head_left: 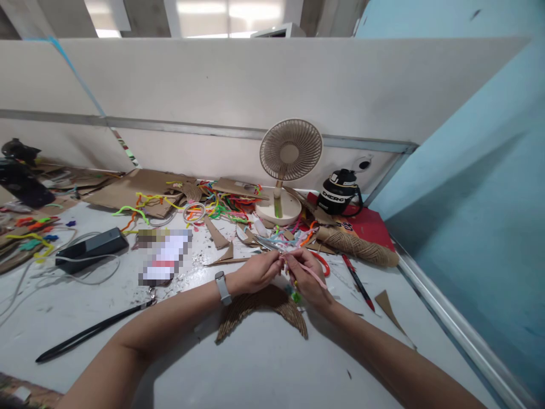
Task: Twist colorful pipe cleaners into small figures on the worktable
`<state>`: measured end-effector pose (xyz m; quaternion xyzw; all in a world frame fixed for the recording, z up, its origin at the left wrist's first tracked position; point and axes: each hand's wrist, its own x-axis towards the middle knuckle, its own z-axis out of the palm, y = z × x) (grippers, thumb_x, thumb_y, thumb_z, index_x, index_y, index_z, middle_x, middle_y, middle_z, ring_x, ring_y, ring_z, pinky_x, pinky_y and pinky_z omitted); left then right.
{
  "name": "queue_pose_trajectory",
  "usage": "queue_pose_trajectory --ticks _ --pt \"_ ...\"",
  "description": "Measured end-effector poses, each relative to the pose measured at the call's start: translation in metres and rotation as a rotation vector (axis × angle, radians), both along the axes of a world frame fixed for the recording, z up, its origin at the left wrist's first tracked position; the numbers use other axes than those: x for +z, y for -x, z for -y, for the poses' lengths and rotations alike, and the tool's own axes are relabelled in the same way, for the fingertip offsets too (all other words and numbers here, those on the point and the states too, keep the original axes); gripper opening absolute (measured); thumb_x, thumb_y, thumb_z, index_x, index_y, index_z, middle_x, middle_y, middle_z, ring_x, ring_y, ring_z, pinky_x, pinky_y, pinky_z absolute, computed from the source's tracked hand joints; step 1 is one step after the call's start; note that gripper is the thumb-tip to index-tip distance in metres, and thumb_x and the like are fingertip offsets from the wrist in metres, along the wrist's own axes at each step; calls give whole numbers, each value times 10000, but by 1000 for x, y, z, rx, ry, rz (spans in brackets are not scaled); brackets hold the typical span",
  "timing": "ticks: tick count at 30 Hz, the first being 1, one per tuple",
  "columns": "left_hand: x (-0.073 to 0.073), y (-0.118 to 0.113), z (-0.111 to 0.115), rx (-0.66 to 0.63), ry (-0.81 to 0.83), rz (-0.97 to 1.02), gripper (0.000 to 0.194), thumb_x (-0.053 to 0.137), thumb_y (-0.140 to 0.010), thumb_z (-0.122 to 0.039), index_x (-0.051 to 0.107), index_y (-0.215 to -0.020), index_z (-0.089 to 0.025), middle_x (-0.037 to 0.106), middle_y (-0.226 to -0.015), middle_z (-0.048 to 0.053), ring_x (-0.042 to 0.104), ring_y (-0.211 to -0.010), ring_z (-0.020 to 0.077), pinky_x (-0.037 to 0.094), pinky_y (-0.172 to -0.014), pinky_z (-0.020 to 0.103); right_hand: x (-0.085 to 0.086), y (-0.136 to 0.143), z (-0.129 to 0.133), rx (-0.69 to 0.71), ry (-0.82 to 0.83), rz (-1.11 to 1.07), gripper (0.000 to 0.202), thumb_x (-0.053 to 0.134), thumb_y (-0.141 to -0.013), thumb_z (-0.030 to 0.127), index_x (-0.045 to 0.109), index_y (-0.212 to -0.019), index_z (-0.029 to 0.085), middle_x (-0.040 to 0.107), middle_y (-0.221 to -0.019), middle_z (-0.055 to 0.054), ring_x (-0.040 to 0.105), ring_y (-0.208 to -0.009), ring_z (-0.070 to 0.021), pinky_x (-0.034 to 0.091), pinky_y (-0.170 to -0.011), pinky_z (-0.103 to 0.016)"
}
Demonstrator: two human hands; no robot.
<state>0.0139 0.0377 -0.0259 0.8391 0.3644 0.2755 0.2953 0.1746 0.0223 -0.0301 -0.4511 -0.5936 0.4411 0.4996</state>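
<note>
Fingertips meet just above the worktop (323,363), left hand (259,271) and right hand (307,286) knuckle to knuckle, and the pink strand (314,274) is the piece to watch! It sits with the right hand, its free length slanting from the pinch out to the right and back toward the wearer, lying across the back of that hand. Right thumb and fingers look clamped on it near its inner end. The left fingers are bunched together right at that same end; whether they grip its tip too, one cannot tell, because the meeting point is too small and crowded.

So here is the relation that seems to count: the strand's long axis points away from the left fingers, leaving the right hand nearer the loose end and the left square to the inner one.

Just behind, the scissors (267,244) show silver blades aimed up and left, with a red handle loop peeking out beyond the right hand; held or merely lying there, the view does not settle it. And below the wrists, look at the brown corded arch (269,299), flat on the worktop, its crown under the joined hands, both tips turned toward the wearer!
</note>
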Motion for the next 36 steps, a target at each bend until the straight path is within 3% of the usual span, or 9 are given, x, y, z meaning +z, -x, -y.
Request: queue_pose_trajectory --ticks 10,19,27,32,36 --pt "-8 1 -1 26 -146 -146 273 236 -953 -322 457 -877 -180 559 -788 50 525 -704 169 388 -673 272 -2 2 3 62 72 -124 262 609 -813 455 534 -827 204 540 -634 39 463 -485 -85 366 -440 -202" --pt "-10 -2 0 81 -72 -52 219 278 -936 -305 437 -840 -187 532 -746 32 492 -656 154 376 -629 269 -5 4 3 63 84 -118 278 601 -813 473 520 -830 207 547 -614 30 484 -499 -100 395 -462 -220" --pt "-13 -1 -5 125 -41 157 211 317 -917 -307 416 -776 -187 467 -667 -9 421 -603 121 348 -583 248 2 9 4 86 59 -172 274 649 -773 454 540 -800 204 588 -640 24 535 -497 -107 428 -469 -233" --pt "-14 2 -8 96 -64 171 230 313 -928 -321 428 -785 -182 464 -679 -5 414 -611 120 350 -589 251 3 8 3 19 38 -192 256 669 -767 423 581 -824 189 631 -723 -8 557 -536 -108 451 -492 -236" --pt "-12 3 -5 58 19 241 295 257 -952 -359 444 -815 -176 496 -693 5 447 -625 118 388 -623 256 1 7 4 -13 -9 -140 265 652 -781 434 574 -863 194 647 -765 -22 575 -567 -121 474 -516 -252"
